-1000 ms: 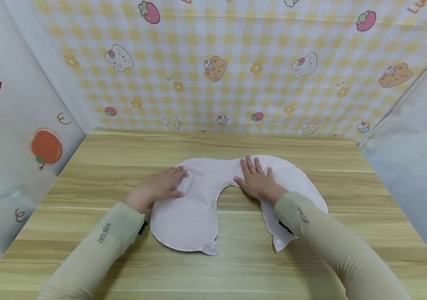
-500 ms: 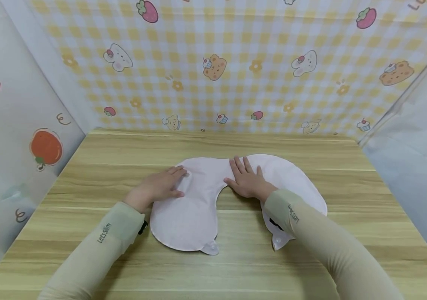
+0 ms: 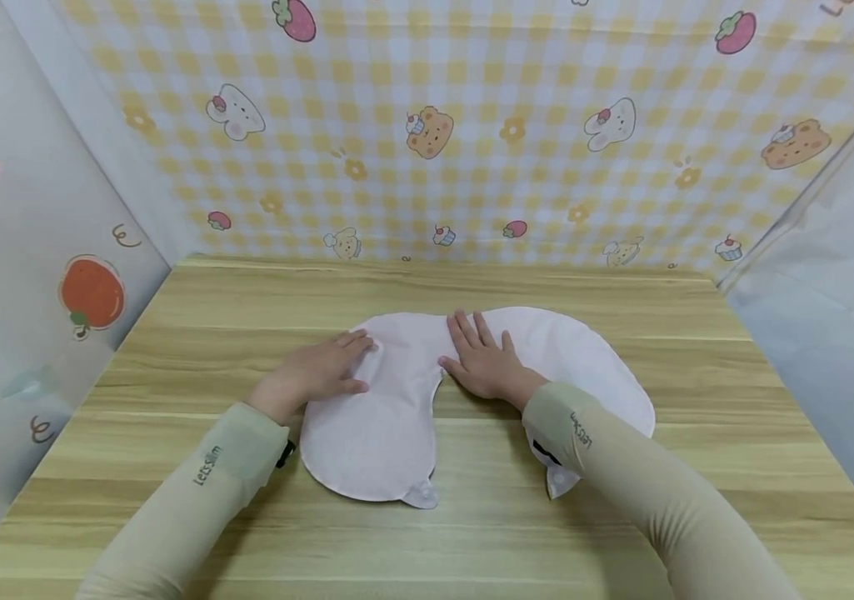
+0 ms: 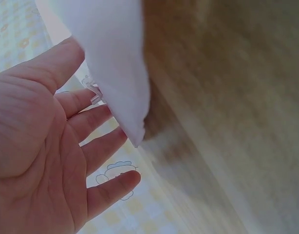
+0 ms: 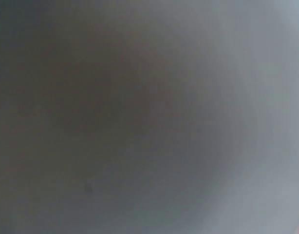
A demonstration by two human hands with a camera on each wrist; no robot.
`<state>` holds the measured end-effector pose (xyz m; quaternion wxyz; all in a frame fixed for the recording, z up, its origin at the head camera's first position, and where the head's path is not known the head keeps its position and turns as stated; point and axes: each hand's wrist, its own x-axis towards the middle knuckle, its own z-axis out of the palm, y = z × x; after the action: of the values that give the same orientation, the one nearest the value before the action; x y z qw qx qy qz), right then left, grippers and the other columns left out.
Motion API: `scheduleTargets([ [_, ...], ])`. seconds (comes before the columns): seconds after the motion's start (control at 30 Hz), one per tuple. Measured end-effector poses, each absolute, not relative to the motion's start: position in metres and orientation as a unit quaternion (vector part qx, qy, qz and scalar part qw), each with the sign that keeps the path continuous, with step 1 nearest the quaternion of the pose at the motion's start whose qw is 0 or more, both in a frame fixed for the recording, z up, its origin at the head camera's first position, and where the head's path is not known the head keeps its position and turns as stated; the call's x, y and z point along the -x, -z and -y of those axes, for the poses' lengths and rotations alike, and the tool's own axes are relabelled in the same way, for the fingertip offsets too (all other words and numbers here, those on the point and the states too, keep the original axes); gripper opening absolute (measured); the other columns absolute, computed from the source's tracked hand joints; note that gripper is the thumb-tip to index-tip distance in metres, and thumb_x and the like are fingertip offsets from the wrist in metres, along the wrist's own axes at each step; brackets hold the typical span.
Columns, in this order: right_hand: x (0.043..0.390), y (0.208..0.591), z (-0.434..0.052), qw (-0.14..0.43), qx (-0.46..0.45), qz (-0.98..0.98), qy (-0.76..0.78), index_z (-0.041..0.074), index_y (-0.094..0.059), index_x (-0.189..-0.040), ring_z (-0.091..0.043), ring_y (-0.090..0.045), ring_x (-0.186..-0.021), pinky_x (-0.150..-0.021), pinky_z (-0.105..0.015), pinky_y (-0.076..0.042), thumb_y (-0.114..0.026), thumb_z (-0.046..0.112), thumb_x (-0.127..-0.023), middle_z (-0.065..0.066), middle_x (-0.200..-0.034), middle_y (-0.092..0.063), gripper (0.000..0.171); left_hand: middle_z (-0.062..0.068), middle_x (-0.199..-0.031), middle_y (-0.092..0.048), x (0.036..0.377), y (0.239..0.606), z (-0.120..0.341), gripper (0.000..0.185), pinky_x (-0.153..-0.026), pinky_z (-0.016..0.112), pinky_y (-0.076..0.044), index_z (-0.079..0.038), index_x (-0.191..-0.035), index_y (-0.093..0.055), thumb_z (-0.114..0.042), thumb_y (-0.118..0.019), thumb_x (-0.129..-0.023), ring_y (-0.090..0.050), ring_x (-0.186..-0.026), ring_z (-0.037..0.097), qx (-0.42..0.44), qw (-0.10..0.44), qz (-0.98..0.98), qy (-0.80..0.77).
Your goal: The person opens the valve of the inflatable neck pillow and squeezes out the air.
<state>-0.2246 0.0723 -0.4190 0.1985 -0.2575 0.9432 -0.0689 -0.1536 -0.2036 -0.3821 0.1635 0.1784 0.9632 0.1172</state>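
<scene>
From the head view, a flat pale pink U-shaped pillow (image 3: 389, 417) is seen spread at the centre of the frame on the wooden table (image 3: 696, 367), its arch toward the top of the frame and its two ends pointing down. The left hand (image 3: 317, 375) is laid flat on the left limb of the pillow, fingers straight and together, nothing gripped. The right hand (image 3: 482, 362) is pressed palm-down on the arch just right of centre, fingers spread and straight, released rather than clenched. A small round valve (image 3: 421, 497) is shown at the lower tip of the left limb, and a second tab (image 3: 557, 482) is glimpsed at the tip of the right limb, partly covered by the right sleeve (image 3: 621, 475). The left sleeve (image 3: 202, 483) is stretched in from the lower left. A yellow checked backdrop (image 3: 471, 167) with cartoon animals is stood behind the table across the top of the frame.

From the left wrist view, the left hand (image 4: 47, 161) is caught in the lower left with palm exposed and fingers (image 4: 113, 187) extended, while an edge of the pillow (image 4: 115, 63) is draped from the top of the frame beside the thumb; the table (image 4: 237, 122) is blurred on the right.

From the right wrist view, only a grey blur is offered, and nothing can be made out
</scene>
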Motion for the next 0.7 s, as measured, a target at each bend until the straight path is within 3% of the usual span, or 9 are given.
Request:
scheduleTargets([
  [0.2,0.22,0.413,-0.067,0.196,0.269,-0.94,0.079,0.019,0.007,-0.16,-0.026,0.018,-0.155,-0.119,-0.068,0.004,-0.022,0.059,-0.104,0.001,-0.168,0.014,0.074,0.02,-0.163,-0.023,0.154,0.381,0.204,0.071,-0.117,0.058,-0.032,-0.005,-0.153,-0.035,-0.034,-0.065,-0.096,-0.024,-0.15,0.04,-0.171,0.169,-0.964,-0.116],
  [0.7,0.219,0.415,-0.052,0.199,0.274,-0.938,0.08,0.022,0.012,-0.159,-0.024,0.019,-0.154,-0.12,-0.066,0.003,-0.021,0.063,-0.102,0.004,-0.167,0.018,0.078,0.021,-0.163,-0.025,0.153,0.38,0.203,0.07,-0.117,0.057,-0.031,-0.004,-0.152,-0.036,-0.034,-0.065,-0.096,-0.025,-0.15,0.041,-0.173,0.164,-0.965,-0.111],
])
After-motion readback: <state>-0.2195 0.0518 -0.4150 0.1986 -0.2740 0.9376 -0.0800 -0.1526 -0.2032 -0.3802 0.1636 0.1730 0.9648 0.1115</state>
